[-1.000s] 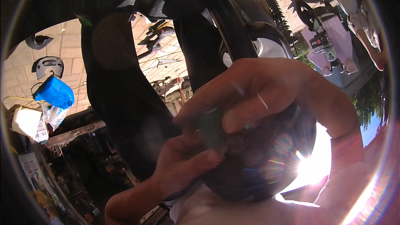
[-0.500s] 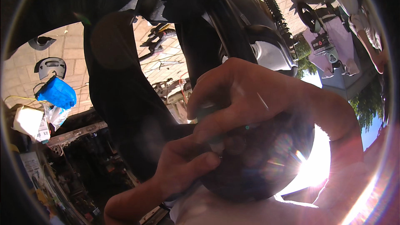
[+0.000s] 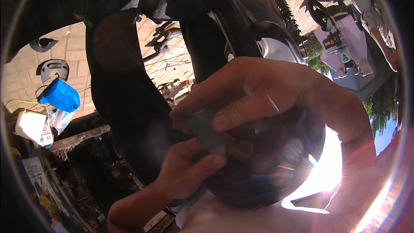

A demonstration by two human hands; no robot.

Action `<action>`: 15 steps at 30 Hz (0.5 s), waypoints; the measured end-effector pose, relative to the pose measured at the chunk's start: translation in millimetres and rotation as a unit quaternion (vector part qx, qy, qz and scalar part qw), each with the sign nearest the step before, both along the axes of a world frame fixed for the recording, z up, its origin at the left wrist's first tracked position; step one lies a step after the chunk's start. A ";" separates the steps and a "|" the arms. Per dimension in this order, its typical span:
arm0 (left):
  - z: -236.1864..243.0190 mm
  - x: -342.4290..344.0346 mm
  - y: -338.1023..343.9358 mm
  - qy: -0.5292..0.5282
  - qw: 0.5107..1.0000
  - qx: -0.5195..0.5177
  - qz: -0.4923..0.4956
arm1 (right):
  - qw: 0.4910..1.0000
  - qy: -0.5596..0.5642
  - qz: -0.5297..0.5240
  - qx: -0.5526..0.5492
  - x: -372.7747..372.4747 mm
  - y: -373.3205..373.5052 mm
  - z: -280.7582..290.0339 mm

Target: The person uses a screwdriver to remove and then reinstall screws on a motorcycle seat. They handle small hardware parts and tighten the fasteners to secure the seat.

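My right hand [image 3: 254, 95] is closed on a small dark-green object [image 3: 200, 127], with thumb and fingertips against it. My left hand [image 3: 189, 168], below and to its left, has its fingers bent at the lower end of that object, where a small pale piece shows between the hands. Both hands are over a large, dark, rounded part [image 3: 263, 177], blurred by glare. Above them runs a black tubular part [image 3: 230, 21]. Whether the left fingers grip the green object itself I cannot tell.
Black trouser-like shapes [image 3: 116, 86] stand at left centre. A silver helmet-like piece [image 3: 51, 69], a blue bag [image 3: 60, 97] and white packaging [image 3: 32, 127] lie on paving [image 3: 26, 77]. A coil spring [image 3: 286, 13], another person's arm [image 3: 379, 34] and scooter-like parts [image 3: 334, 43] are at upper right.
My right fingers curled down toward my left hand half a second ago; now they are higher and stretched leftward over the green object, which shows more. My left hand has barely moved.
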State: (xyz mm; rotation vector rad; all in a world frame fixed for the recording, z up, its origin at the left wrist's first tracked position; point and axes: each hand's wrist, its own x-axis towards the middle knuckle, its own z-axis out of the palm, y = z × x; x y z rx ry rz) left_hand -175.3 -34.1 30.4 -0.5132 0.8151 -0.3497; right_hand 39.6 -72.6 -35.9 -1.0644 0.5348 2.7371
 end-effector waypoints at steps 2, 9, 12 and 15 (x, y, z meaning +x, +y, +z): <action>2.3 -2.2 -1.0 -0.003 1.000 0.000 -0.016 | 1.000 -0.010 0.007 0.011 0.9 -6.4 3.1; 2.3 0.1 2.1 0.005 0.999 -0.011 -0.046 | 0.998 -0.014 0.067 -0.009 4.9 10.3 7.6; 1.7 -1.5 -1.1 -0.004 1.000 -0.004 -0.010 | 0.999 -0.014 -0.037 -0.008 2.2 -6.5 4.7; 2.3 -2.0 0.4 0.004 0.999 -0.039 -0.022 | 0.991 0.025 0.131 0.010 4.0 6.6 -1.1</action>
